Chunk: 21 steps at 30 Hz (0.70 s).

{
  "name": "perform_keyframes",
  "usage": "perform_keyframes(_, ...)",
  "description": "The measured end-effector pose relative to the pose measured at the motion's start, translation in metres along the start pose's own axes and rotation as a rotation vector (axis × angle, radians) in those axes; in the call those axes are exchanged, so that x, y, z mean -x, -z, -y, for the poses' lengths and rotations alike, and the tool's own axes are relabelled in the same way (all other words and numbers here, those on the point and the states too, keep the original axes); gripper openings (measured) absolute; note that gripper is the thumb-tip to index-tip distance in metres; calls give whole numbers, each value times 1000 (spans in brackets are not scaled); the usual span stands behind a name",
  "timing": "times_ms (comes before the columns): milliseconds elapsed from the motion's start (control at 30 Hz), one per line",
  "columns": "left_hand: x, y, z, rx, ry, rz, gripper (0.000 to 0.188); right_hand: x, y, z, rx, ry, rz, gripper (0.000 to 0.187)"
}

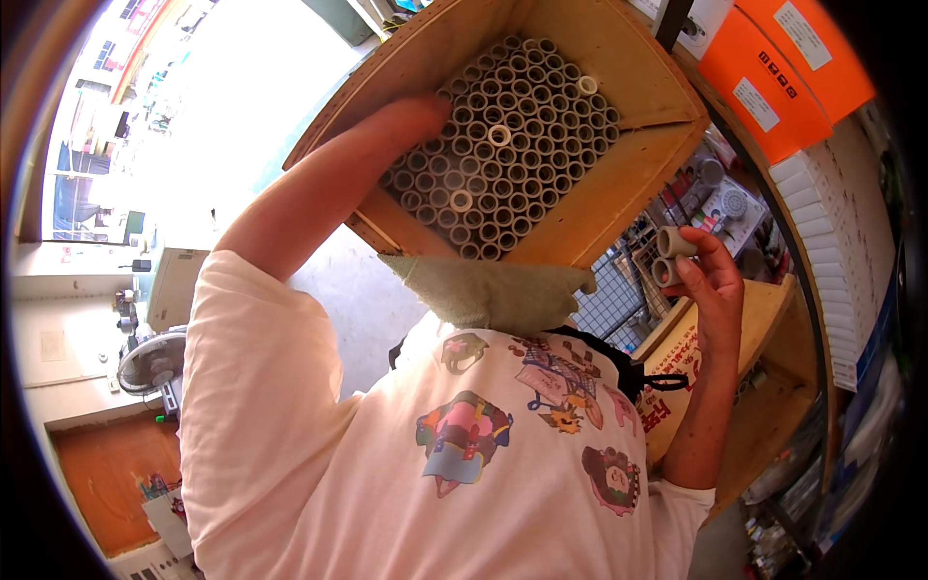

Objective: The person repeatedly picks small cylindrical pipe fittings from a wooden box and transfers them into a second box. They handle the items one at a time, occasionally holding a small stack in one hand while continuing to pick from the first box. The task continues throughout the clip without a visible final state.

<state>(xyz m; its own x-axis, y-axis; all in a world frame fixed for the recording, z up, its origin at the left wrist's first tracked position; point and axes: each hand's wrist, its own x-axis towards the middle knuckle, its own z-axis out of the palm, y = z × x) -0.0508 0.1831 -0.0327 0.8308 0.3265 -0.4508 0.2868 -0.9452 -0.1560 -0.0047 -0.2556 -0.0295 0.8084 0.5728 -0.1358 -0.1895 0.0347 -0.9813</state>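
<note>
Right hand [713, 280], at 3 o'clock, is holding two short tubes [681, 243], while the left hand [422, 118] is inside the wooden box [640, 172]
The thumb and fingers of the right hand make a closed pinch on these two tubes, which sit one above the other. The left hand is between 11 and 12 o'clock, at the left part of the box; it is blurred and its fingers are hidden, so I cannot tell how far it is open or if it has hold of something. The box is at 12 o'clock, and in it many grey tubes [509, 155] are packed closely, round openings facing the camera; three look paler. A green cloth [498, 295] is just below the box, and orange boxes [773, 82] are at 2 o'clock
</note>
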Motion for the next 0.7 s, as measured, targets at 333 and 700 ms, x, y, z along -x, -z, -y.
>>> perform_keyframes(333,78,65,-103,298,-520,-496,18,-1,-2,-1,37,6,2,30)
perform_keyframes(700,108,47,-195,589,-807,-312,35,3,-8,-5,10,96,51,36)
